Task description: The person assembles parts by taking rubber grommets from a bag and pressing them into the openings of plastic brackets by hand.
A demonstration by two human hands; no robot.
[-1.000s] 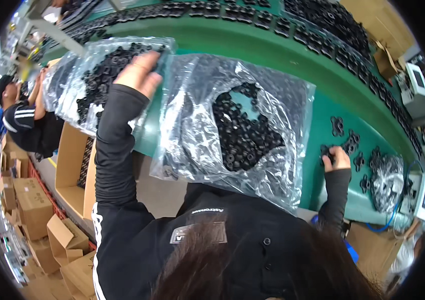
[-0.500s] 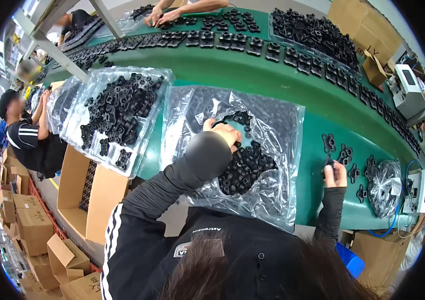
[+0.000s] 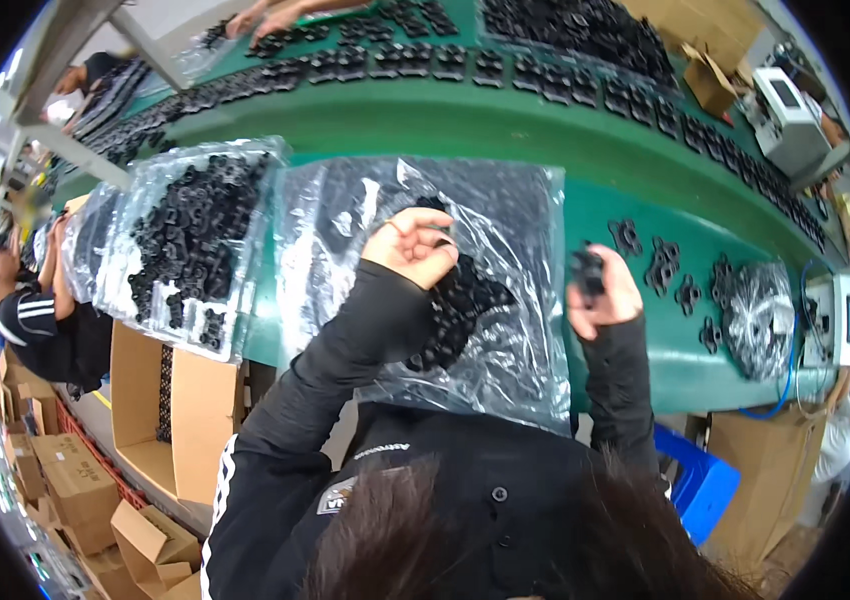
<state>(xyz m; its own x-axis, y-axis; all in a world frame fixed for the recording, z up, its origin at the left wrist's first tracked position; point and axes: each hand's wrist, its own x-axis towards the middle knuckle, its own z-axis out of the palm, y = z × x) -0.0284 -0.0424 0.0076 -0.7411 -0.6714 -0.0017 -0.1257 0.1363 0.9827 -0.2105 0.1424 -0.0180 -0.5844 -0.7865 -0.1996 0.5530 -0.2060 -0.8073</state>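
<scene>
Glinting black, small pieces (image 3: 465,310) are lying heaped inside the clear bag (image 3: 530,230) on the green desk (image 3: 600,198); the half-curled left hand (image 3: 411,250) is hiding some, its grip impossible to tell. The right hand (image 3: 613,292) is clasping a blurred black part (image 3: 588,272). Piled parts (image 3: 200,235) are resting left, loose parts (image 3: 662,265) right. Since the earlier frame, the left hand is drawing back and the right is swinging toward the bag.

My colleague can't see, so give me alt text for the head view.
A person's left hand is over an open clear bag of small black parts; the right hand holds a black piece above a green bench.
</scene>
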